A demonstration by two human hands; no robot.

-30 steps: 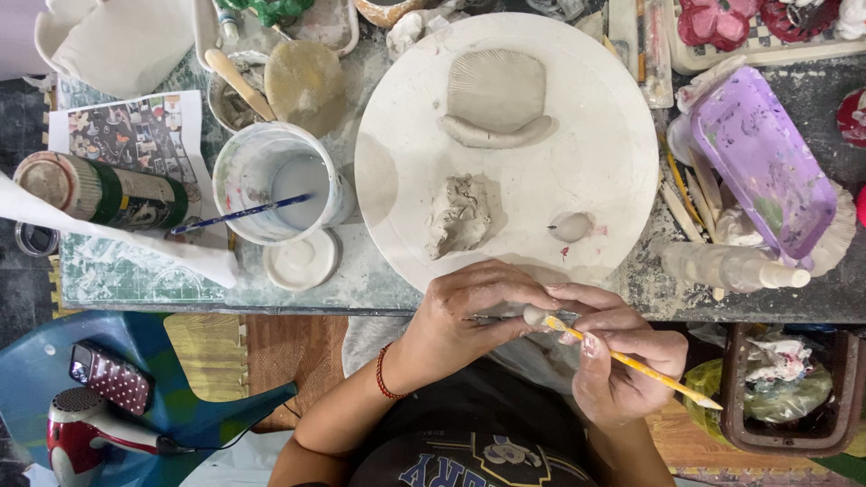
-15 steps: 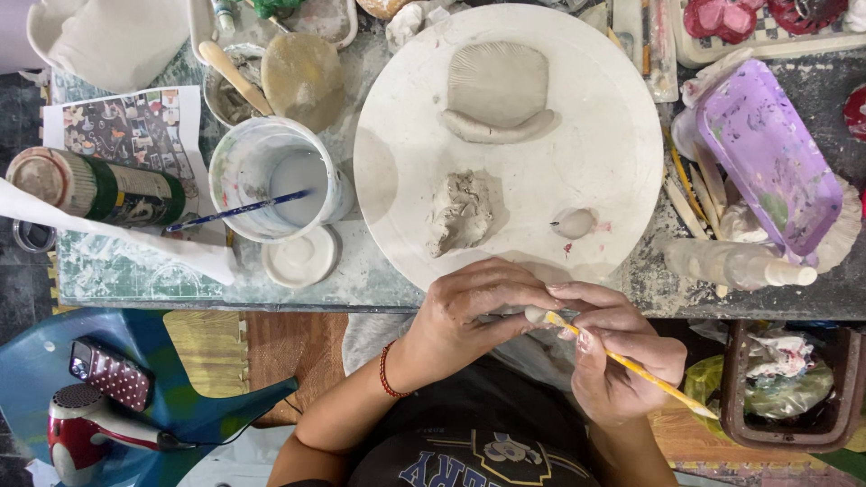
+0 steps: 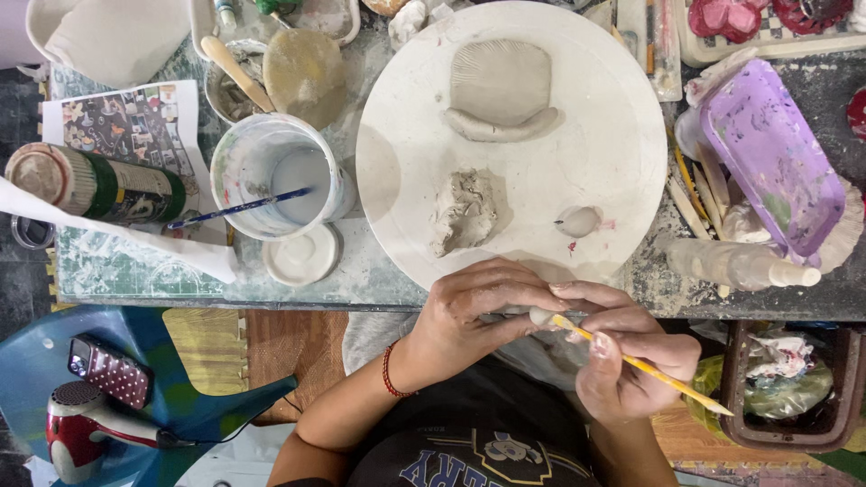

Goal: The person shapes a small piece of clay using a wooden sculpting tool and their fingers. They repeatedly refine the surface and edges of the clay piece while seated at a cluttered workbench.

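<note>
Right now the step in hand looks like fine shaping of a small clay piece [image 3: 541, 316], held just off the near edge of the surface [image 3: 379, 271], in front of the round board [image 3: 613, 207]. The left hand [image 3: 474, 311] is curled around the piece, fingers pinching it from above and thumb beneath. The right hand [image 3: 622, 361] grips a thin yellow tool [image 3: 649, 370] like a pencil, its tip touching the piece where the two hands meet; most of the piece is hidden by the fingers.

On the board lie a ribbed clay slab [image 3: 501, 81] with a clay roll [image 3: 501, 126] along its near edge, a rough clay lump [image 3: 462, 212] and a small clay ball [image 3: 578, 221]. Left of the board stands a cup of cloudy water [image 3: 280, 176] with a blue brush [image 3: 239, 207] leaning in it, and a small lid [image 3: 302, 255] just beside it. A purple tray [image 3: 776, 158] sits to the right.

My judgement is that the next move calls for a steady left-hand pinch and light tool pressure, since so small a soft piece would dent easily.

Against the earlier pictures, little differs: both hands keep the same grasp at the same spot, the tool has shifted only slightly, and everything on the board lies as it did.
</note>
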